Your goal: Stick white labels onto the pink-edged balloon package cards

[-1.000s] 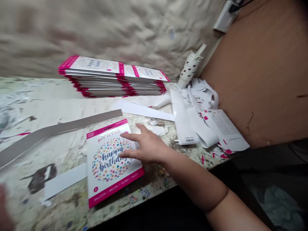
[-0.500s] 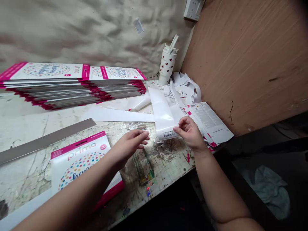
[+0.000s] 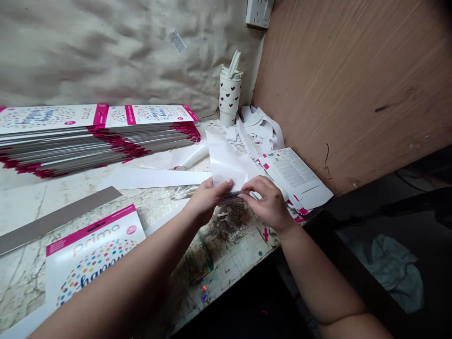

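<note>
A glossy white label strip (image 3: 226,160) stretches toward me over the table, with a printed barcode label (image 3: 231,194) at its near end. My left hand (image 3: 207,200) is closed on the strip's left edge, thumb on top. From the other side my right hand (image 3: 269,202) pinches the label's right end between thumb and fingertips. The near end of the strip is bent, and my fingers partly cover the print. Left of my left forearm lies a white and pink printed "prima" package (image 3: 95,249), partly hidden by the arm.
A tall stack of flat printed packages (image 3: 141,141) stands at the back left. A tumbler with hearts (image 3: 230,96) is by the wall, near curled paper scraps (image 3: 263,125). Printed sheets (image 3: 294,176) lie by the wooden panel (image 3: 353,94). A grey strip (image 3: 60,216) lies left.
My left hand has moved to the strip and closed on it. My right hand keeps its pinch, and the strip's near end has bent. The view has shifted right.
</note>
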The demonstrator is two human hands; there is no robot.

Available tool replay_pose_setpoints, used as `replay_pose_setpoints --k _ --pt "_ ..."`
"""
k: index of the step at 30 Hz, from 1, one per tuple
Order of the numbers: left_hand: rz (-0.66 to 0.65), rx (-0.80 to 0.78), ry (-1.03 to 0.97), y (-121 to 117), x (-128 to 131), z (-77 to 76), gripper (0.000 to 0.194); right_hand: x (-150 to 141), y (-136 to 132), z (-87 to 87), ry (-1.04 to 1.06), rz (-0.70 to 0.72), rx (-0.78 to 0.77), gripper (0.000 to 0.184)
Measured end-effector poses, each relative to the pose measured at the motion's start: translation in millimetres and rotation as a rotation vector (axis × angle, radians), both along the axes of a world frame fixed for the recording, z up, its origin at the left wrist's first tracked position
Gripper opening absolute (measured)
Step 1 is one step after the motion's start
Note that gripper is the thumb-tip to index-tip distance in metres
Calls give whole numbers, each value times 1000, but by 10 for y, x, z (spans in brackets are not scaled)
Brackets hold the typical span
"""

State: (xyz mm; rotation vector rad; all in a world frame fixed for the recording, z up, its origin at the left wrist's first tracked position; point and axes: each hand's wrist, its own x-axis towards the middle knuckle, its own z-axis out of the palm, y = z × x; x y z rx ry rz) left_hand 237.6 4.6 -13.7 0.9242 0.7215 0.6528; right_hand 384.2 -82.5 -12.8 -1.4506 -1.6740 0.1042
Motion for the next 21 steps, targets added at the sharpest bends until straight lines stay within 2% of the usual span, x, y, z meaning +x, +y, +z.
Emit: replay_pose_setpoints --k 3,7,10,12,14,16,18,19,21 --pt "22 11 -15 -19 28 0 40 33 -25 -16 -162 -58 115 7" --pt "46 5 -47 -43 50 25 42 80 -25 -108 -313 -167 208 25" --pt "75 2 -44 -16 105 22 41 40 -65 -153 -394 -231 320 19" --pt "92 4 -9 44 169 -2 40 -31 -161 -111 -375 -229 313 17" --pt "127 18 53 131 210 -22 39 -105 -306 -7 -270 -48 168 15" --pt "170 54 138 213 142 4 38 -146 -440 115 -38 281 -12 18" --pt "225 108 216 246 -119 117 39 -157 -480 200 267 537 -109 42" --pt "246 164 261 235 -337 209 38 -167 -448 219 401 569 -135 57" --pt "295 326 399 157 -938 432 32 -239 -288 206 543 487 -204 77"
